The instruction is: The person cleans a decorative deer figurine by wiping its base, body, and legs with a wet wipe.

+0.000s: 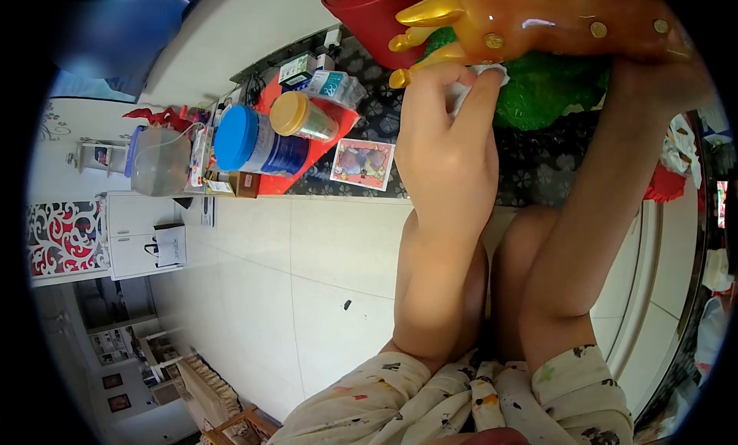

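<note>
My left hand point(447, 149) is closed, its thumb and fingers pinching a crumpled white tissue or cloth point(460, 95). It presses against a large glossy amber figurine point(553, 22) with golden claws and gold coin-like studs. Under the figurine is a shiny green part point(542, 91), like a leafy base. On the other side, my right hand point(680, 84) reaches up against the figurine's right end. Its fingers are hidden, so I cannot make out its grip.
The dark patterned tabletop point(377, 80) bears a blue-lidded jar point(269, 149), a gold-lidded jar point(304, 116), small boxes point(297, 70) and a picture card point(363, 164). A red container point(377, 18) stands behind. Light floor tiles point(254, 253) lie below; a white cabinet point(146, 230) is further left.
</note>
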The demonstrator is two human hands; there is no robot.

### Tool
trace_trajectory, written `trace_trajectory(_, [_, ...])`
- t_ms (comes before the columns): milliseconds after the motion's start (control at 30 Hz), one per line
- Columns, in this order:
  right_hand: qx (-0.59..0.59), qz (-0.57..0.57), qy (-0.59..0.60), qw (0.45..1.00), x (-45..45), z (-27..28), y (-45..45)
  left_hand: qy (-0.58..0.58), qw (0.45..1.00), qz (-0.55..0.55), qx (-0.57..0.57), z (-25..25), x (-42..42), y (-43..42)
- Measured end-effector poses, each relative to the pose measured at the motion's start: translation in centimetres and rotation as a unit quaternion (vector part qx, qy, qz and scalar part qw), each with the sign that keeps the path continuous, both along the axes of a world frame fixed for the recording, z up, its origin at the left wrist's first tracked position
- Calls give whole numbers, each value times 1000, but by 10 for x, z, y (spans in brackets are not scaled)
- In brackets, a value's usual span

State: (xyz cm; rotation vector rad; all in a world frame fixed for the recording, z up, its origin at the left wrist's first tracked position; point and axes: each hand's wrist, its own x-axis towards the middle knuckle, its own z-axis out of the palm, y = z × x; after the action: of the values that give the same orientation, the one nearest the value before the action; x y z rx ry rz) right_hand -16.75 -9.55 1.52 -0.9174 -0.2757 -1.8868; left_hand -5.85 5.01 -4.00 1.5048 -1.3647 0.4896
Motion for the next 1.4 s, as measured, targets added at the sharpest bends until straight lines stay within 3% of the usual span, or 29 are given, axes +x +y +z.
trace_trajectory(233, [8, 34, 29, 999, -7, 2, 0, -58, 997, -6, 55, 20, -2, 0])
trace_trajectory(367, [10, 44, 21, 999, -6, 4, 2, -34, 998, -34, 47, 17, 3, 0])
trace_trajectory(500, [-65, 50, 36, 996, -5, 1, -4, 22, 999, -12, 45, 10, 3, 8])
trace_trajectory(667, [48, 48, 21, 997, -7, 4, -7, 54, 998, -10, -37, 0, 3, 5])
trace_trajectory(767, [17, 59, 27, 998, -6, 3, -1, 71, 997, -25, -15, 4, -6, 3])
trace_trajectory(1000, [33, 12, 39, 999, -1, 11, 18, -22, 999, 23, 20, 7, -10, -2])
trace_trajectory(1100, [70, 19, 0, 997, 2, 17, 17, 11, 994, 80, 79, 18, -22, 2])
trace_trajectory(1200, [-1, 18, -34, 999, 8, 17, 22, 39, 989, 98, 106, 17, -19, 4])
trace_trajectory(1367, [75, -17, 16, 997, 21, 19, 23, 55, 987, 78, 131, 12, -6, 9])
trace_trajectory(1400, [40, -10, 37, 998, 19, 13, 12, 56, 987, 77, 133, 12, -5, 10])
